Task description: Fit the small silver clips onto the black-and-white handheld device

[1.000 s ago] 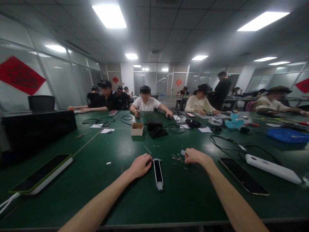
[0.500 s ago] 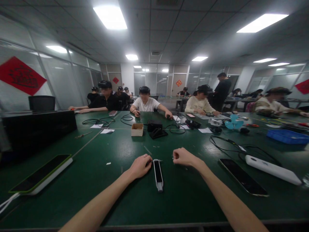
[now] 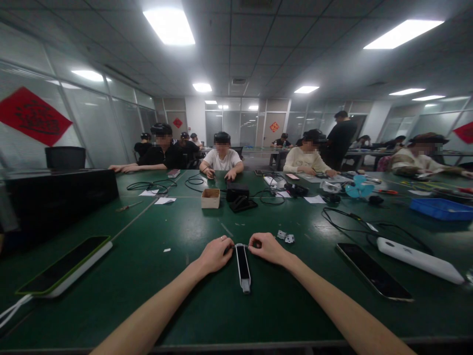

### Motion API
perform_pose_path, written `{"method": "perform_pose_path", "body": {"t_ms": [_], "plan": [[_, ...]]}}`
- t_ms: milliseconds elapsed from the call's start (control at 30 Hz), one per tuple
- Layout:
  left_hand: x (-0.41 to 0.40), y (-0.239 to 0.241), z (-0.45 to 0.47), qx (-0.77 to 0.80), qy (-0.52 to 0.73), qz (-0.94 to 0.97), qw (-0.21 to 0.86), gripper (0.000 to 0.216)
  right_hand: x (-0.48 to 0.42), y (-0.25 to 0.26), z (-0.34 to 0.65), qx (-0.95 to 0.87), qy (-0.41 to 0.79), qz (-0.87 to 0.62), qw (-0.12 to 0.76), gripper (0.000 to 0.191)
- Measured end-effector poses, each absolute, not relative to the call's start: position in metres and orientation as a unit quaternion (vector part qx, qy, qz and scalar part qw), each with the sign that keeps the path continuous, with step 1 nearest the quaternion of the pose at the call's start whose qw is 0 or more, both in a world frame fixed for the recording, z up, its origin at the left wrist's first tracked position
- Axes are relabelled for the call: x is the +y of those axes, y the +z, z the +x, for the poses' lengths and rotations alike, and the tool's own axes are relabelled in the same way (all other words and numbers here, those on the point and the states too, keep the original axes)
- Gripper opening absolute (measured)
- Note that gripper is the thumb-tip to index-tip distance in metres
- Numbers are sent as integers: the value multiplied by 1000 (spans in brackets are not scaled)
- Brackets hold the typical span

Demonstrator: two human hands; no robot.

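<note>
A slim pen-shaped device (image 3: 243,266) with a white frame and a long dark screen lies flat on the green table, between my two hands. My left hand (image 3: 216,255) rests on the table at its upper left, fingers curled and pinched close to its top end. My right hand (image 3: 269,248) is at the upper right of the device, thumb and fingertips pinched near the same end. Whatever lies between the fingertips of either hand is too small to make out. Just beyond my right hand are small grey-white pieces (image 3: 286,237).
Phones lie at left (image 3: 64,264) and right (image 3: 373,271), with a long white case (image 3: 419,260) beside the right one. A small open box (image 3: 210,198), a black stand (image 3: 242,203), cables, a blue tray (image 3: 441,209) and a small fan (image 3: 358,187) stand farther back. Several people sit beyond.
My right hand has moved left, close to the device's top end, uncovering the small grey-white pieces. My left hand and the device have stayed put. The person opposite has drawn one hand inward.
</note>
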State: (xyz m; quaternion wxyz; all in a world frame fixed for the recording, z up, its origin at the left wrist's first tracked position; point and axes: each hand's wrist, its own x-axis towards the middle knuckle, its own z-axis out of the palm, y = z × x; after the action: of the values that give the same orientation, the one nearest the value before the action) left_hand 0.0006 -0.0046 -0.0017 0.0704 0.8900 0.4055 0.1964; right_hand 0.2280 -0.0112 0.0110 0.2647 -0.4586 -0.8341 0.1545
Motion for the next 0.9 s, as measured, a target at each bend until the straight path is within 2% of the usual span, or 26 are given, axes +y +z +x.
{"method": "perform_pose_path", "body": {"t_ms": [500,900], "plan": [[-5,-1,0,405,198,890,71,16,-4,2,234,-817,212,-460,276,19],[-5,0,0,406,200,888,82,16,-6,2,234,-815,220,-462,273,16]]}}
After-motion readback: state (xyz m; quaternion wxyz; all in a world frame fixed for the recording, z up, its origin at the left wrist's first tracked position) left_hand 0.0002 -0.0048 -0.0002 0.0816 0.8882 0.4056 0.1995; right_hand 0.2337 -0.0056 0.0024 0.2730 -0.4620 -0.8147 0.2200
